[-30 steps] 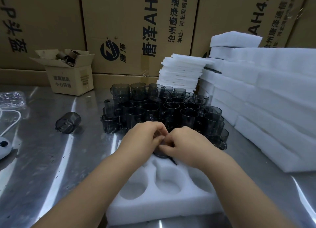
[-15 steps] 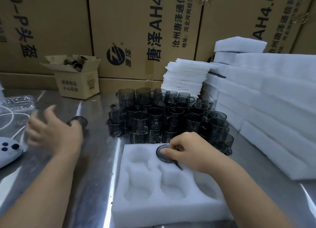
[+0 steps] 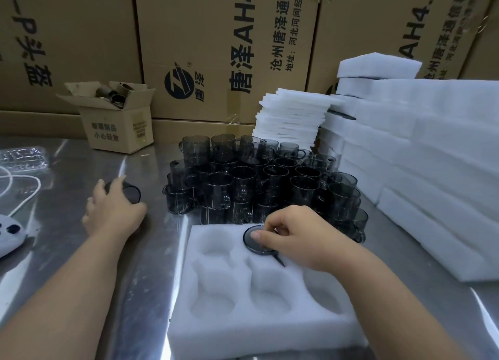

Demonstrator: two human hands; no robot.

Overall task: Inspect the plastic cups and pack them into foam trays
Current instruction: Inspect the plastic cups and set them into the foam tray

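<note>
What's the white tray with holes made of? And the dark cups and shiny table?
The white tray looks like soft foam: matte, with fuzzy-edged hollows. The dark cups seem to be smoky, glossy plastic; you see other cups through them. The table looks like polished metal, mirroring light.

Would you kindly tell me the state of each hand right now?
Left hand: laid over the loose cup on its side; grip cannot be told.
Right hand: closed, pinching the seated cup in the foam tray.
</note>
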